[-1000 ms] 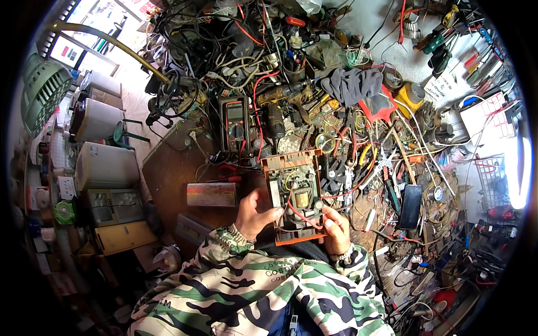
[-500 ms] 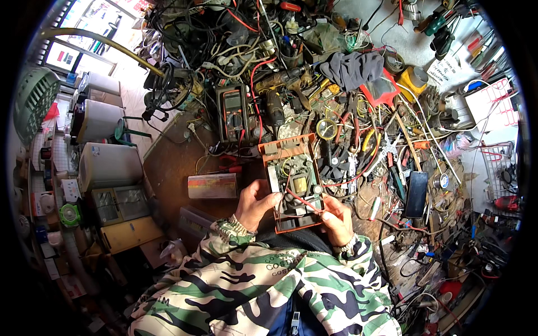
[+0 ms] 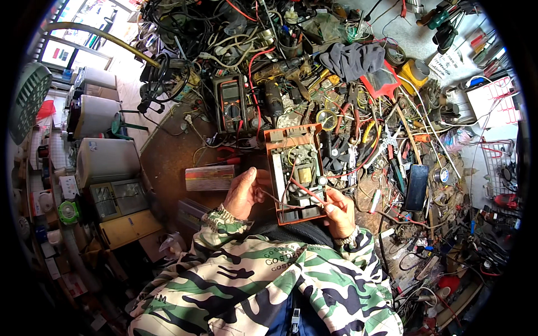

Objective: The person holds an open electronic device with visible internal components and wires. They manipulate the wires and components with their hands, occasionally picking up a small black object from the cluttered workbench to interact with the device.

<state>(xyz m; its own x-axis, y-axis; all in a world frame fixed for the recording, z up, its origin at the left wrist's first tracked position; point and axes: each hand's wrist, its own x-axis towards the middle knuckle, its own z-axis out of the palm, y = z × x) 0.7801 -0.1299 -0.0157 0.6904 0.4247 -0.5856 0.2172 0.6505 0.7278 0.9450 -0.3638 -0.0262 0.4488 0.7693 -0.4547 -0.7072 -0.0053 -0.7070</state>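
In front of my chest is an opened electrical device with an orange housing point(image 3: 276, 180), its inside facing up. A yellow-wrapped coil point(image 3: 304, 175) sits among the parts in it, and a red wire point(image 3: 307, 191) slants across toward the lower right. My right hand point(image 3: 339, 215) is closed on the housing's lower right edge, thumb on top near the red wire's end. Off the left side, my left hand point(image 3: 244, 193) pinches a thin dark wire point(image 3: 273, 197) that runs into the housing. Its fingertips are partly hidden.
Beyond the device lie a multimeter point(image 3: 230, 103), pliers point(image 3: 371, 137) and many tangled cables. A striped flat box point(image 3: 209, 178) rests on the brown tabletop at left. To the right are a black phone point(image 3: 416, 187) and a solder spool point(image 3: 441, 176). A grey cloth point(image 3: 354, 64) lies farther back.
My left hand has let go of the housing's left edge and moved left, drawing out a thin wire. The device has shifted slightly up and right, still in my right hand.
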